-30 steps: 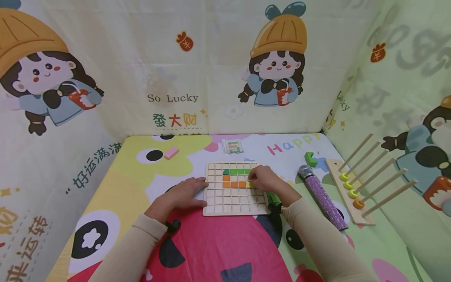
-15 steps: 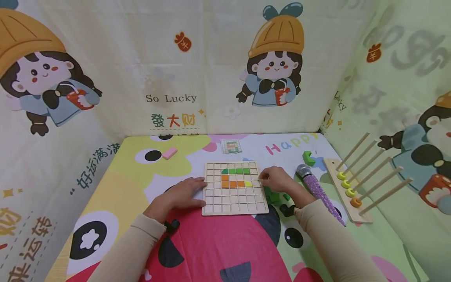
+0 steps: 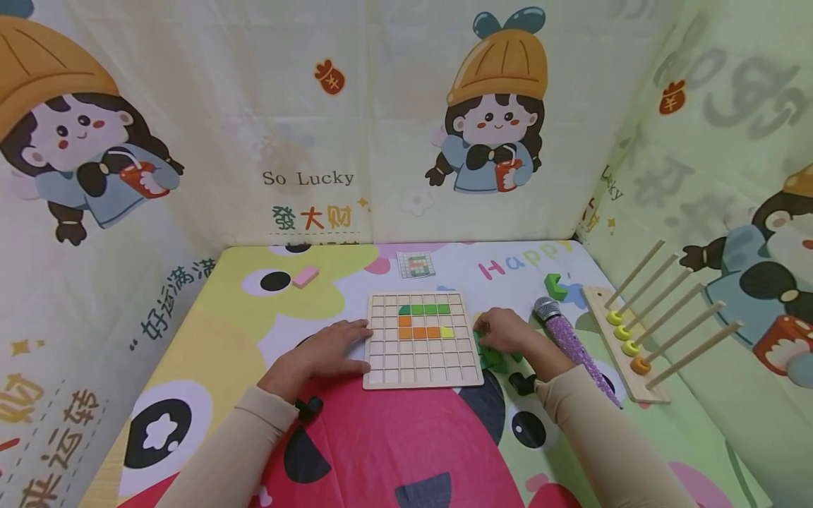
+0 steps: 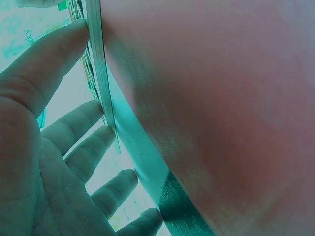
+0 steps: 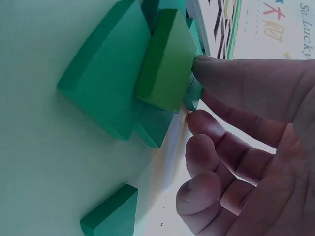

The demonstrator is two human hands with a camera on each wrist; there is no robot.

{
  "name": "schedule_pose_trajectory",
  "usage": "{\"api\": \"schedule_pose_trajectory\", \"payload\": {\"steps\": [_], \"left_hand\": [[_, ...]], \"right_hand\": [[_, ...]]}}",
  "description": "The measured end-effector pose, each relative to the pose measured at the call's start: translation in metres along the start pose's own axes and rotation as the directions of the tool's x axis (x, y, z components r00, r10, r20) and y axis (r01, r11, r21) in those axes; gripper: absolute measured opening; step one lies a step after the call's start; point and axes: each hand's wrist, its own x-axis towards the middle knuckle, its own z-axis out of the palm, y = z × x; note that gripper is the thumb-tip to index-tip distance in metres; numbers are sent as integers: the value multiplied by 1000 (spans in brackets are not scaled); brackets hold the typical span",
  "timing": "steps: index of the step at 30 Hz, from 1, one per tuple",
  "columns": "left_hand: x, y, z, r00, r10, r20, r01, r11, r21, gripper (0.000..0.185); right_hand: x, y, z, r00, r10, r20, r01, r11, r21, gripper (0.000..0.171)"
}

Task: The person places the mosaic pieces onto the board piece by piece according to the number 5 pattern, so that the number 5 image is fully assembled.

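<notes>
A wooden grid board [image 3: 422, 360] lies flat in the middle of the table. Green blocks [image 3: 432, 309] form a row on it, with orange blocks [image 3: 419, 332] below and a yellow block [image 3: 447, 332] ending the lower row. My left hand [image 3: 333, 347] rests against the board's left edge; in the left wrist view its thumb and some fingertips touch the side. Beside the board's right edge, my right hand [image 3: 504, 330] is over a pile of green blocks [image 5: 110, 73]. Its thumb touches the pile and its other fingers are loosely bent; the index fingertip is partly hidden.
A small pattern card [image 3: 416, 264] lies behind the board, and a pink block [image 3: 306, 276] sits back left. On the right are a green notched block [image 3: 555, 286], a glittery purple microphone [image 3: 574, 347] and a wooden peg rack [image 3: 625, 346] with rings.
My right hand has left the yellow block on the board and moved right, past the board's edge, down to the green pile. The left hand has stayed at the board's left edge.
</notes>
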Motion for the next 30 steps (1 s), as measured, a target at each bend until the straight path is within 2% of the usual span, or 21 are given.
{"api": "schedule_pose_trajectory", "payload": {"steps": [17,30], "left_hand": [[-1,1,-2,1000,-3,2,3,1000,-2,76],[0,-1,1,1000,-17,8,17,1000,-1,78]], "right_hand": [[-1,-1,4,998,62,-33,-60,997,51,15],[-1,8,-2,993,44,-109,-33,994,107,10]]}}
